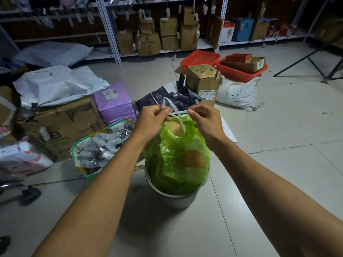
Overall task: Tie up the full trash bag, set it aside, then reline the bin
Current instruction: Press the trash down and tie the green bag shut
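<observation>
A full green trash bag (176, 160) stands in a round grey bin (174, 198) on the tiled floor, its neck gathered upward. White drawstrings (177, 114) cross just above the neck. My left hand (152, 119) pinches one string end, which loops up behind my fingers. My right hand (204, 119) pinches the other end on the right. Both hands are held close together over the bag's top. Brown cardboard shows through a gap under the strings.
A green-rimmed bag of small bottles (100, 145) sits left of the bin. Cardboard boxes (61, 123), a purple package (115, 106), a dark pet-food bag (172, 97) and red baskets (200, 59) crowd the floor behind. Shelving lines the back wall.
</observation>
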Available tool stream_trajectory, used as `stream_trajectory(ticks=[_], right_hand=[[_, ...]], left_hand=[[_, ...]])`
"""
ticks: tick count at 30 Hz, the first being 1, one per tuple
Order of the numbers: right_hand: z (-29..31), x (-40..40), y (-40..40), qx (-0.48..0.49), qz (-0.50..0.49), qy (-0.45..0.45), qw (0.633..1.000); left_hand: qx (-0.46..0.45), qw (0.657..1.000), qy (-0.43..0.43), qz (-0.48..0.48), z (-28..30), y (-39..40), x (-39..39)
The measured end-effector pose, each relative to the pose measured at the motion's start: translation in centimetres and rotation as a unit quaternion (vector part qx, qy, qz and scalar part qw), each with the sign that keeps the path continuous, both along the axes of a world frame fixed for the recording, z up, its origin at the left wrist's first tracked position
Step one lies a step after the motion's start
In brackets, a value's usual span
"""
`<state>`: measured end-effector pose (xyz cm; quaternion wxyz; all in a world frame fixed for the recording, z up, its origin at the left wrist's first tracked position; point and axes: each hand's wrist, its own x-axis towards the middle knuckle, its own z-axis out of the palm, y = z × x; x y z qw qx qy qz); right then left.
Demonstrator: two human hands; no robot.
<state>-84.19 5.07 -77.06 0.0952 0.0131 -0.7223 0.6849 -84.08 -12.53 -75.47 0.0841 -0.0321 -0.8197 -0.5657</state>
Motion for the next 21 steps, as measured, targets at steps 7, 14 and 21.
stream_trajectory(ticks=[7,14,21], right_hand=[[0.1,0.6,-0.7,0.006,0.013,0.023,1.0],[-0.9,0.9,-1.5,0.141,0.074,0.052,0.986],[0.0,0.9,-1.8,0.212,0.126,0.071,0.967]], left_hand=[[0.064,0.995,-0.064,0.033,0.7,0.4,0.1],[0.112,0.99,-0.087,0.029,1.6,0.9,0.6],[0.05,0.997,-0.06,-0.03,1.3,0.3,1.3]])
